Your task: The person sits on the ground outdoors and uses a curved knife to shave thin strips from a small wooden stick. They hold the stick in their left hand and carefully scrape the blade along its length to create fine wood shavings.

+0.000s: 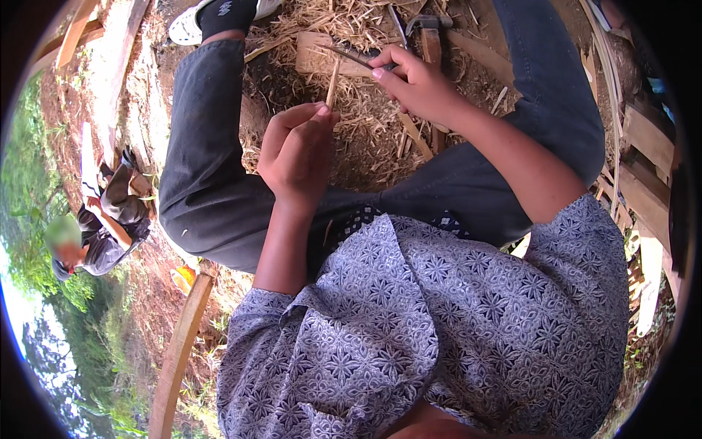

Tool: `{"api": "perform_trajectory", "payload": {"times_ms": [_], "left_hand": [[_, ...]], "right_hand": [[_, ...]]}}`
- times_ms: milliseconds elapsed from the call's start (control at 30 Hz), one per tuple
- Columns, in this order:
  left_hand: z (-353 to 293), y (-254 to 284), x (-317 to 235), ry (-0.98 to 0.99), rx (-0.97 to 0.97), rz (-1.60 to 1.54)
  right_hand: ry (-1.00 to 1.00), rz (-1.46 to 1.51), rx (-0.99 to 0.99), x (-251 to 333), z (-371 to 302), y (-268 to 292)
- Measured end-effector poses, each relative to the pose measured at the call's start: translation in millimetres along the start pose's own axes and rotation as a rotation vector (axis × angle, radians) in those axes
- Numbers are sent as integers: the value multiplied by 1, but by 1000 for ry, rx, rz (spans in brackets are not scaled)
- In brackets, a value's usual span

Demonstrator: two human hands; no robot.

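Observation:
My left hand point(298, 150) is closed round a thin pale wooden stick point(333, 85), whose upper end sticks out past the thumb. In my right hand point(417, 82) is a knife point(348, 55) with a narrow dark blade pointing left, its handle mostly hidden by my fingers. The blade lies just above the tip of the stick; whether they touch I cannot tell. Behind the blade, a flat block of light wood point(313, 57) rests on the ground among shavings.
A hammer point(430, 36) and another metal tool point(398, 25) lie beyond my right hand. Wood shavings point(365, 154) cover the ground between my legs. Boards point(647, 139) are piled at the right; a long plank point(179, 351) stands at lower left. Another person point(110, 219) sits at the far left.

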State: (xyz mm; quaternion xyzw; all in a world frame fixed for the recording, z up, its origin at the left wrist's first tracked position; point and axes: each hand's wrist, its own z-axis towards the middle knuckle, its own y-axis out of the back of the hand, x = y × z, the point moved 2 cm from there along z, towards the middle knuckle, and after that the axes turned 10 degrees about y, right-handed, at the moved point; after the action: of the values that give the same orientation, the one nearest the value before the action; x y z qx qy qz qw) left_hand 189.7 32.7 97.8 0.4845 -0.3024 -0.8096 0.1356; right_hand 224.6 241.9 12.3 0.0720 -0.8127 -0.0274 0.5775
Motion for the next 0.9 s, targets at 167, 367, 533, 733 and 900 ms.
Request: {"api": "perform_trajectory", "payload": {"times_ms": [167, 367, 533, 733, 900], "left_hand": [[-7, -1, -2, -15, 9, -30], [-10, 1, -5, -39, -23, -48], [-14, 2, -1, -49, -16, -62], [-14, 4, -1, -27, -21, -21], [-10, 6, -1, -22, -52, -25]], "right_hand": [[234, 64, 45, 16, -23, -28], [140, 41, 106, 22, -18, -27], [174, -75, 48, 3, -8, -27], [225, -1, 65, 3, -4, -32], [239, -60, 31, 4, -5, -33]]}}
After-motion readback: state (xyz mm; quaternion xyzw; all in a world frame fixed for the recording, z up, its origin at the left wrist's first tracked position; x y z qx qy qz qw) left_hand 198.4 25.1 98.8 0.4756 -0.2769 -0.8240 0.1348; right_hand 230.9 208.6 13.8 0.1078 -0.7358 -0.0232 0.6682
